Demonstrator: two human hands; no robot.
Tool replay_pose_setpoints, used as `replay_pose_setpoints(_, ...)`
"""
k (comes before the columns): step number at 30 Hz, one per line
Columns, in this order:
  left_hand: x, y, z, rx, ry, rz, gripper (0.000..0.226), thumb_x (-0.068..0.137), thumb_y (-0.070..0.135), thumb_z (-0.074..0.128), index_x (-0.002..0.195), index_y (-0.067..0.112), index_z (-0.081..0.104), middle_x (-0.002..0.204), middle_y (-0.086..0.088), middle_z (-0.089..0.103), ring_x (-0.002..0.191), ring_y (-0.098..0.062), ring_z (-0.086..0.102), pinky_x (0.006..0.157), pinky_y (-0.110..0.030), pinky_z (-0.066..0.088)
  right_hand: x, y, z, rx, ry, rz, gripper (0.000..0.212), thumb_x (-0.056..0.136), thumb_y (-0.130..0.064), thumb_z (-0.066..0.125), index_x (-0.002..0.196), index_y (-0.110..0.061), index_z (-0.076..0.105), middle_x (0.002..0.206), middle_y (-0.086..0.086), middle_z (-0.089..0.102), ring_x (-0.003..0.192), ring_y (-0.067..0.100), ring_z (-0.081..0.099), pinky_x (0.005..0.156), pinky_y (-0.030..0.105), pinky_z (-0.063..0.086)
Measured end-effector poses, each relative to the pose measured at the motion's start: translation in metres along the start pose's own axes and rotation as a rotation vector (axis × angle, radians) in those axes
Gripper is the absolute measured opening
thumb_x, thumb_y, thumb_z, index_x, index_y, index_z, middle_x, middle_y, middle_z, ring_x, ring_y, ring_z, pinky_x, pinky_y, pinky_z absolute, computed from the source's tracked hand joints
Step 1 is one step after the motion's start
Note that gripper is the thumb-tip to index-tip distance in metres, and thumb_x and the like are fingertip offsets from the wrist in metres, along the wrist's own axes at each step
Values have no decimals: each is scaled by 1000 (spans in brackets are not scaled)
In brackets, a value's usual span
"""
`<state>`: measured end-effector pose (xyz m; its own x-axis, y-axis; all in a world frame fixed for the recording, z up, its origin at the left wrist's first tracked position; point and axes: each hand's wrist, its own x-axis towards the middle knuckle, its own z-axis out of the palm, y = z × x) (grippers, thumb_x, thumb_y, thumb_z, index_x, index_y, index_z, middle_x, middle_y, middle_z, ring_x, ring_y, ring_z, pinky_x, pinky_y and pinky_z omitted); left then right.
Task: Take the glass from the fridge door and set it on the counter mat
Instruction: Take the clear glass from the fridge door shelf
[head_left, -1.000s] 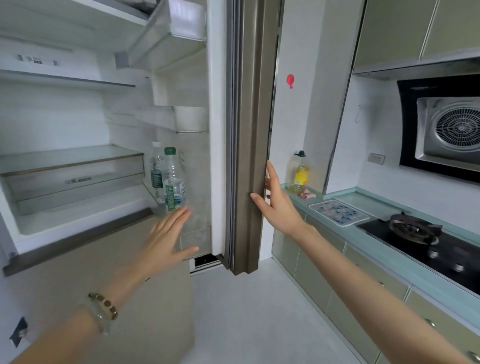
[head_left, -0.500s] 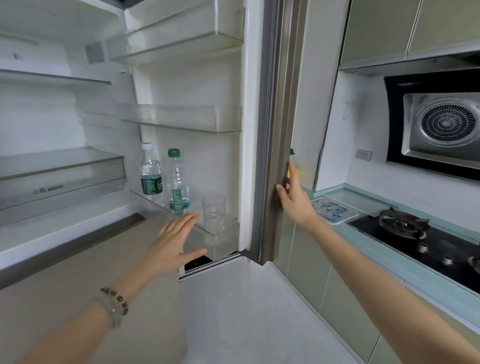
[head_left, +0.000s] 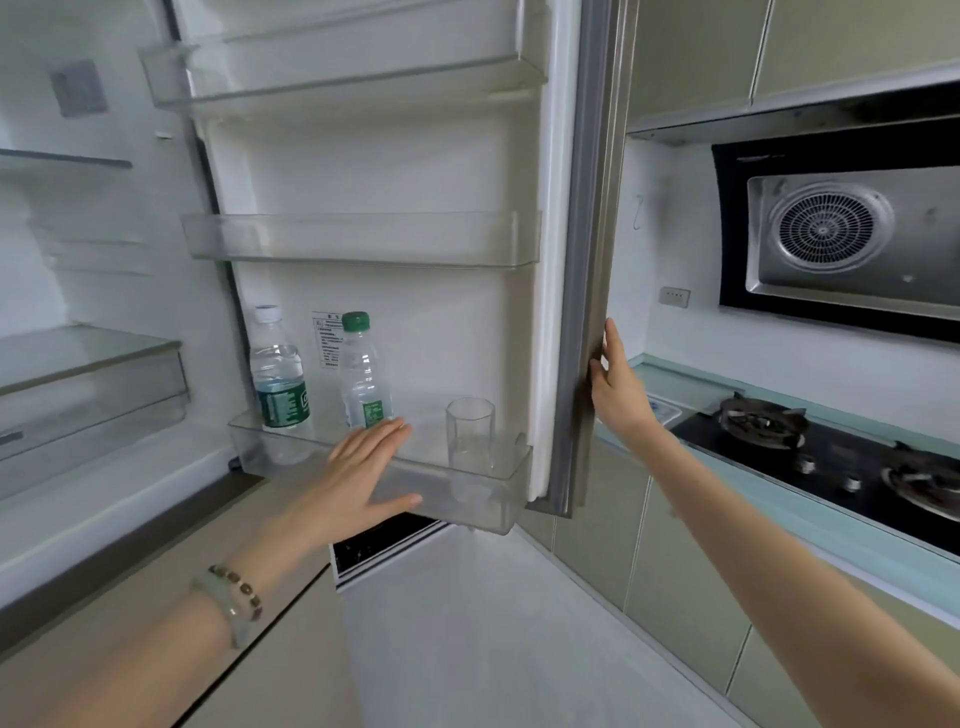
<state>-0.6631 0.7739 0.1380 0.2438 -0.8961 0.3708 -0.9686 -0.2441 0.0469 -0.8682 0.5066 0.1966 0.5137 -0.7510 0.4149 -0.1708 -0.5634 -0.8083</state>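
Right hand (head_left: 615, 387) grips the door (head_left: 592, 260) edge to keep it swung wide – left hand (head_left: 358, 470) open and empty, just short of the bottom bin (head_left: 488, 493), where the glass (head_left: 470, 434) stands upright right of two bottles (head_left: 280, 374) – reach looks clear.

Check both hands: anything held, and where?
The right hand holds the fridge door by its outer edge. The left hand is open and holds nothing, just short of the glass in the bottom bin.
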Motion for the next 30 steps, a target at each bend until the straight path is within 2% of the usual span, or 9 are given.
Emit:
replay_pose_setpoints(5,10,-18,15,-55,-31,99,94,78,76,31,152,21,11,158,10,4,142,-2,-3,115,-24,-9,-2,-1,13,-53,90,30,56,101,-13,27,153,-27,10,158,2,27,141,27,34,115,43,28)
replay_pose_setpoints(7,14,-25,22,-47,-31,144,95,78,79,29,151,20,13,159,8,7,145,-6,2,116,-22,-10,-6,-1,18,-53,117,13,54,102,-11,27,152,-24,14,157,2,27,142,24,31,117,37,25)
replay_pose_setpoints(9,17,-31,27,-32,-7,182,90,82,75,35,151,20,17,159,7,12,146,-8,8,115,-19,-13,-11,-3,22,-51,157,6,54,101,-6,28,152,-18,18,157,2,27,144,20,27,116,27,20)
replay_pose_setpoints(12,21,-37,31,-48,7,221,86,84,71,41,150,21,18,157,10,14,146,-7,9,115,-18,-12,-16,-7,30,-64,217,15,62,92,7,28,150,-16,25,154,6,32,141,21,32,116,29,25)
replay_pose_setpoints(16,27,-40,33,-51,0,285,83,85,69,40,150,22,18,158,8,16,145,-5,9,116,-20,-11,-19,-14,43,-102,223,30,66,87,11,28,147,-15,29,152,8,34,140,22,33,109,24,25)
replay_pose_setpoints(18,29,-42,33,-47,7,307,82,86,66,42,151,22,17,159,7,18,146,-6,11,115,-20,-11,-17,-16,50,-149,203,27,65,87,10,29,147,-16,30,152,8,32,140,22,31,111,27,25)
replay_pose_setpoints(23,34,-43,38,-48,30,313,82,86,68,39,151,25,14,160,8,16,147,-9,9,116,-23,-7,-13,-19,60,-212,159,87,66,86,9,28,148,-16,30,159,9,18,148,22,12,119,36,16)
replay_pose_setpoints(26,35,-42,40,-59,45,319,82,86,69,38,151,23,16,159,7,18,147,-10,12,116,-23,-7,-16,-24,60,-229,199,91,64,85,8,34,146,-11,32,155,11,26,145,26,22,118,40,22)
replay_pose_setpoints(30,36,-40,43,-72,88,327,80,87,69,35,149,21,22,158,4,24,146,-12,18,117,-25,-2,-32,-32,70,-295,305,-69,47,82,4,49,128,-3,48,128,13,51,124,28,44,103,30,33)
